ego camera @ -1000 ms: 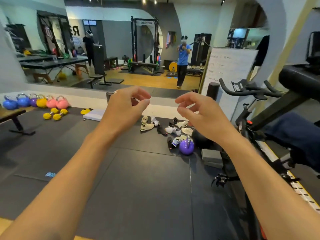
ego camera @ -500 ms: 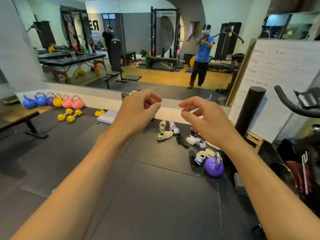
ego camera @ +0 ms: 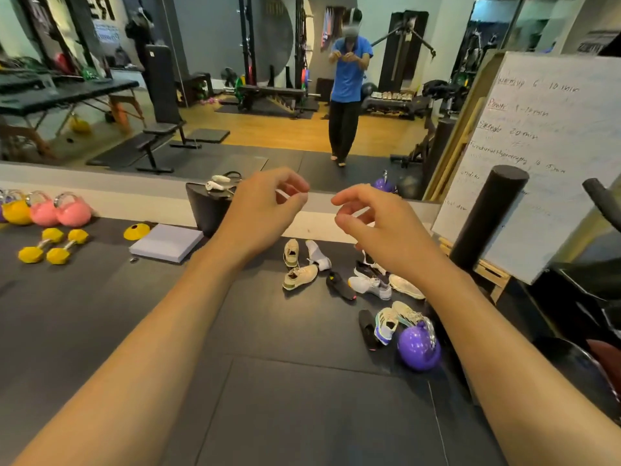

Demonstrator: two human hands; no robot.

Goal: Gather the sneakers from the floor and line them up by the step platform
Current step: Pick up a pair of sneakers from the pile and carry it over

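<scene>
Sneakers (ego camera: 369, 285) lie nearer than before; left hand (ego camera: 265, 210) and right hand (ego camera: 379, 227) still hover loosely curled, holding nothing.

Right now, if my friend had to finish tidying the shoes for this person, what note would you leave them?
Left hand and right hand: both raised, fingers loosely curled, holding nothing.
Sneakers: scattered on the black mat, some beside the purple kettlebell.
Pale flat pad, probably the step platform: left of the sneakers, none lined up by it.
Done: nothing yet.
Left: gather every sneaker and line them up there.
</scene>
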